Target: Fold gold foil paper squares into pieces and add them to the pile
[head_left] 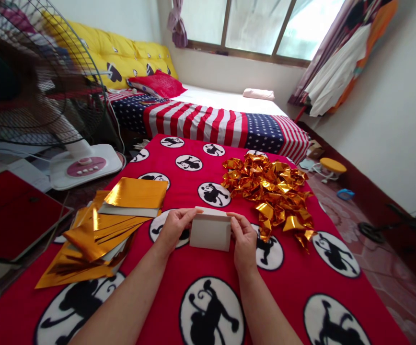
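A sheet of paper (210,233), pale grey-white on the side that shows, is held between my two hands over the red cloth (179,187). Its far edge is folded over in a narrow strip. My left hand (175,227) pinches the left end of that strip, and my right hand (243,235) pinches the right end. To the left lies a fanned stack of gold foil sheets (136,192), some with pale undersides showing. Beyond my right hand is a heap of folded shiny gold foil pieces (265,179).
A fan (86,165) stands at the left beside a dark red board (16,215). Behind the cloth-covered surface is a bed (211,120) with a red pillow (161,84). A yellow-topped stool (333,165) and a blue object (345,194) are on the floor at right.
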`<state>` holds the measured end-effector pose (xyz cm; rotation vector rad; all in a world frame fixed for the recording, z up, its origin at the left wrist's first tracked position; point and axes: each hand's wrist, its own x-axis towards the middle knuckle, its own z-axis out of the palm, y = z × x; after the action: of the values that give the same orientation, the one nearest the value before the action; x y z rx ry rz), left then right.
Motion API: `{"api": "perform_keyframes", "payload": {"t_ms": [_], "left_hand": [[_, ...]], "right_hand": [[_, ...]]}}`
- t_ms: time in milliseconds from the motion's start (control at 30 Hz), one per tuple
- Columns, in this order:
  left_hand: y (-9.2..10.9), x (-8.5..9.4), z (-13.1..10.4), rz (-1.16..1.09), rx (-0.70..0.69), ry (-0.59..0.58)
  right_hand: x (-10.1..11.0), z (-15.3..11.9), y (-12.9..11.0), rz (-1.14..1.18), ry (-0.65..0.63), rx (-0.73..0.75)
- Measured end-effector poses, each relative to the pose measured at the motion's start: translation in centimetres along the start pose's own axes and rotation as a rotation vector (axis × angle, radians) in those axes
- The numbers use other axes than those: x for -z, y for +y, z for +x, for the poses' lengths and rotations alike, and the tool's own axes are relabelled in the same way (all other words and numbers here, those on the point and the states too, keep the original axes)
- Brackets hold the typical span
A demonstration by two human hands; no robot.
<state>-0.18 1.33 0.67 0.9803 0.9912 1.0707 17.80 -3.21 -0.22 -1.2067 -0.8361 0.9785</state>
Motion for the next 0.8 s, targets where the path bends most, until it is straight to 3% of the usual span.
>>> {"api": "perform_keyframes", "payload": {"t_ms": [233,800], "left_hand": [[0.2,-0.3,-0.1,0.115,-0.045,-0.031],[0.2,-0.4,0.0,0.185,-0.08,0.045]], "right_hand": [[-0.3,0.0,-0.1,0.047,-0.039,0.013],[0.4,0.2,1.0,-0.048,-0.029,0.037]]}}
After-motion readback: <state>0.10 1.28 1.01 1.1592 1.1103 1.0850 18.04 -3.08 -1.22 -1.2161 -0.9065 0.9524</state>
